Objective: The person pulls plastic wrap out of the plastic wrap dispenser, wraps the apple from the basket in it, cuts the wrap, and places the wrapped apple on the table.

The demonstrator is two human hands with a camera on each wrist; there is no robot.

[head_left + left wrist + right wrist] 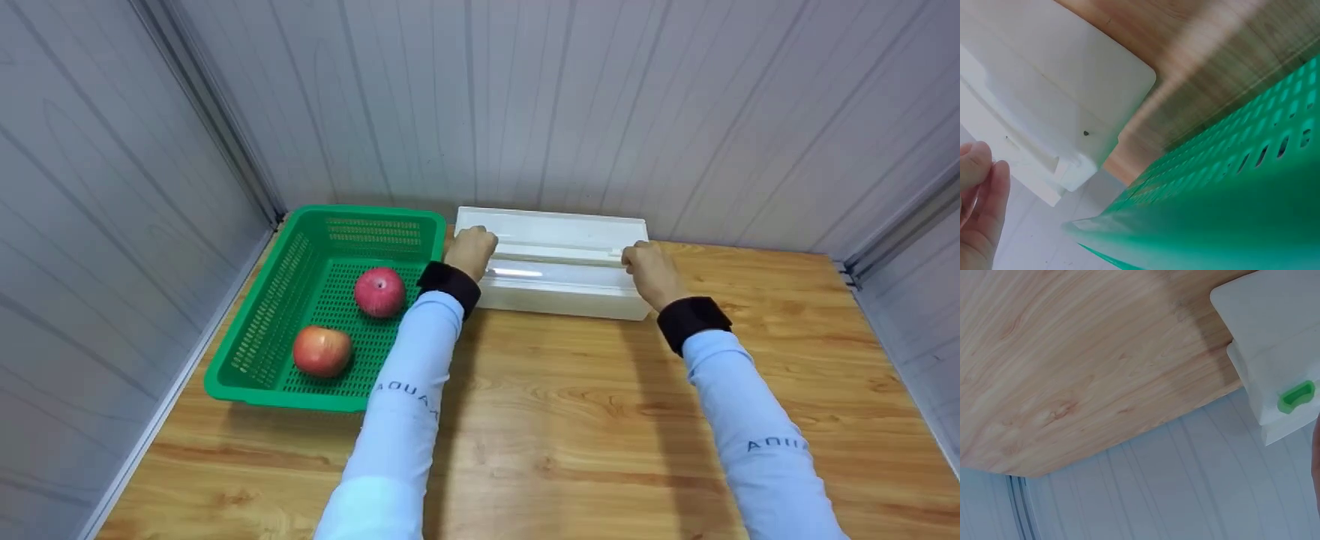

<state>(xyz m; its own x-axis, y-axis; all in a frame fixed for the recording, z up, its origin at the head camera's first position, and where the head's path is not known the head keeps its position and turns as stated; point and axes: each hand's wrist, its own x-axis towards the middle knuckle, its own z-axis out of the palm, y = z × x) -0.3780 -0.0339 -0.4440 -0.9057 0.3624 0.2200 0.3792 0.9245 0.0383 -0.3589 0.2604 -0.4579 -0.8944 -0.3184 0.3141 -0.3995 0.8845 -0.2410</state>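
Wood-grain counter point(547, 435) carries all items and extends from the near edge to the rear wall. Nearest, two light-blue sleeves point(397, 427) with dark lettering reach forward. Left of them stands a green basket point(300, 400) with slotted walls. Its floor supports an orange-red fruit point(322, 351) toward the near end and, farther back and to the right, a deep pink-red fruit point(380, 292). Black wristbands point(694, 322) encircle both wrists. Beyond these, the right hand point(652, 274) is at the right end of a white box point(562, 301); its fingers are curled, their grip concealed. The left hand point(471, 251) is at the opposite end, thumb and fingertips drawn narrowly together; what, if anything, they pinch cannot be determined. The box lies crosswise beside the basket, near the wall, its white rear panel raised. A green insert point(1296, 397) is visible on its right end. Behind everything rises a pale grooved wall point(517, 105).
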